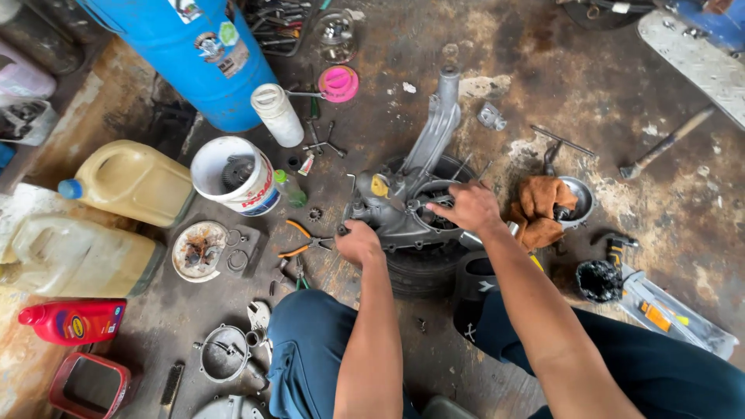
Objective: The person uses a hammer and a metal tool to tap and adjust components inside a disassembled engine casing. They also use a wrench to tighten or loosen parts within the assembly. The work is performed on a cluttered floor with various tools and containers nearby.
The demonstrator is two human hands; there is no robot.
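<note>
1. Left hand (358, 242): closed in a fist at the engine casing's near left edge; whatever is gripped is hidden.
2. Right hand (468, 208): fingers spread, pressed into the casing's opening.
3. Scooter engine casing (403, 198): rested on a tyre (423, 268) on the floor; judged heavy, rigid, oily; best gripped by the long arm.
4. Orange rag (539, 209): laid just beside.

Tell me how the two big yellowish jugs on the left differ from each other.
The upper jug is a deeper, opaque yellow, while the lower jug is paler and partly see-through. The upper jug has a blue cap at its left end; any cap on the lower jug is at the picture's edge and cannot be made out. The upper jug lies next to the white bucket, the lower jug next to the red bottle. Both lie on their sides, handles up.
</note>
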